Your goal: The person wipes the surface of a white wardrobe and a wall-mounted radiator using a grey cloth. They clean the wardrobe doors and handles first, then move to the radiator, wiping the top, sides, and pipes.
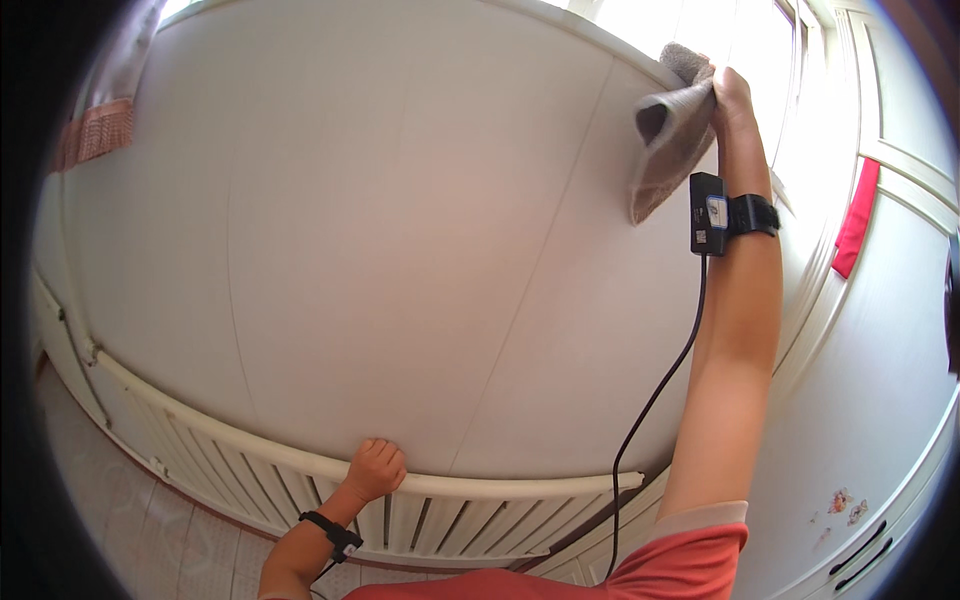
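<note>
My right hand [731, 94] is raised at the upper right, shut on a grey-brown cloth [675, 150]. The cloth hangs in folds beside the edge of the white windowsill [637, 56]; whether it touches the sill I cannot tell. My fingers are partly hidden behind it. At the lower middle, my left hand [377, 466] rests closed on the top rail of a cream radiator [517, 486], its fingers curled at the rail. Between my hands lies the pale wall panel [360, 247] with thin vertical seams.
A curtain with a pink hem [97, 131] hangs at the upper left. On the right stands a white cabinet [862, 360] with black handles and a red cloth strip [856, 217]. A black cable [652, 405] runs down from my right wrist device. Floor tiles [172, 532] show below the radiator.
</note>
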{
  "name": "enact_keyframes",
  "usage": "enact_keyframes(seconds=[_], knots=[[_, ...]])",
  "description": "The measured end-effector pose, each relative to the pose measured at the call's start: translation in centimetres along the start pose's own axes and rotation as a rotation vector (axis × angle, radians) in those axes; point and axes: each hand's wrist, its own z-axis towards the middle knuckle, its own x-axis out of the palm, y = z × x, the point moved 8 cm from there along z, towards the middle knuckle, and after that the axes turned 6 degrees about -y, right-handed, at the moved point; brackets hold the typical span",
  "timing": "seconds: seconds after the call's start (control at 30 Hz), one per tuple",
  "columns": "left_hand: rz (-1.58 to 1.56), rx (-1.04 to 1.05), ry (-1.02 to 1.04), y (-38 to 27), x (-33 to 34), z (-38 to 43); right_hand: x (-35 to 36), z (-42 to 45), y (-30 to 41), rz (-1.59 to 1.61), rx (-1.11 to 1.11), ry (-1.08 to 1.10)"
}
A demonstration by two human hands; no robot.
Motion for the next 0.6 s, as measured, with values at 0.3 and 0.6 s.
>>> enact_keyframes(seconds=[0.3,0.6], knots=[[-0.022,-0.008,0.004,0.6,0.1,-0.9,-2.8,-6.1,-2.2,0.816,0.524,-0.111],[-0.068,-0.054,-0.002,0.7,0.7,0.0,-14.4,-21.5,-3.1,1.002,0.773,-0.267]])
